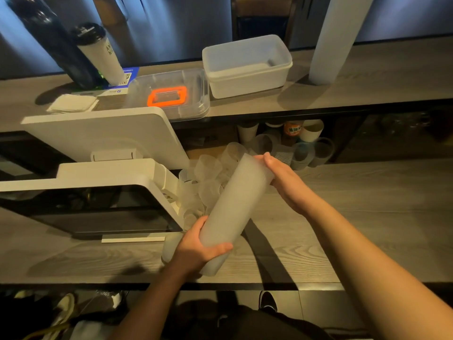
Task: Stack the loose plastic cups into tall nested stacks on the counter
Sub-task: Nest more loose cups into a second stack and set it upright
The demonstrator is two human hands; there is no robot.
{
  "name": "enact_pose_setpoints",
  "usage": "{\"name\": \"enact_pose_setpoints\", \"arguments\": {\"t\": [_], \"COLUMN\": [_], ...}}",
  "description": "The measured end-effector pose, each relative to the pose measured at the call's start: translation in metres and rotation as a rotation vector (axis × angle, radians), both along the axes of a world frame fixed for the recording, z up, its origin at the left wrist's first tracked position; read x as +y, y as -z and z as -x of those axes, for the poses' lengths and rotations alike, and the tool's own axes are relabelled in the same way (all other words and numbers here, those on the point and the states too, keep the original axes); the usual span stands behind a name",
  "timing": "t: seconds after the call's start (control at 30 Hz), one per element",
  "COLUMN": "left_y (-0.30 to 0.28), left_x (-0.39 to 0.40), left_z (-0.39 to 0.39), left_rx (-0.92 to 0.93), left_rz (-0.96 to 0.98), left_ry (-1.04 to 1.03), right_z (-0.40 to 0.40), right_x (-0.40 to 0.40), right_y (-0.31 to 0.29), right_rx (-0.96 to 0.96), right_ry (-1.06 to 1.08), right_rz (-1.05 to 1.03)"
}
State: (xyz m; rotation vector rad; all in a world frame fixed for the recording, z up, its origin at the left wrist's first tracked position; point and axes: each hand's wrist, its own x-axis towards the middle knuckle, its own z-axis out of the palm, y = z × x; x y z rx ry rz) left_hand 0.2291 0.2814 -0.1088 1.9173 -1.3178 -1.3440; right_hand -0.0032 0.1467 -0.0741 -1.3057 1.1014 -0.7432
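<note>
Wooden counter [343,217] | left hand [196,249] grips cup stack [232,209] base | right hand [284,180] cups top

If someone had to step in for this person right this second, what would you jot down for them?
Hands: left hand grips the near end of a tilted nested stack; right hand cups its far end.
Where things are: the stack is held slanted above the counter. A pile of loose cups lies behind it, beside the white machine. Another tall stack stands upright on the upper shelf.
Done: many cups already nested into the held stack.
Left: nest the loose pile, then stand the stack upright.
</note>
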Motion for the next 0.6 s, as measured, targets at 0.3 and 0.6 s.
{"name": "enact_pose_setpoints", "arguments": {"t": [0.3, 0.6], "left_y": [-0.001, 0.005], "left_x": [-0.035, -0.063], "left_z": [0.033, 0.056], "left_rx": [0.161, 0.24], "left_rz": [0.017, 0.003], "left_ry": [-0.125, -0.229], "right_z": [0.037, 0.081], "right_x": [-0.016, -0.055], "right_y": [0.024, 0.063], "right_rx": [-0.07, 0.231], "right_ry": [0.335, 0.358], "right_rz": [-0.1, -0.003]}}
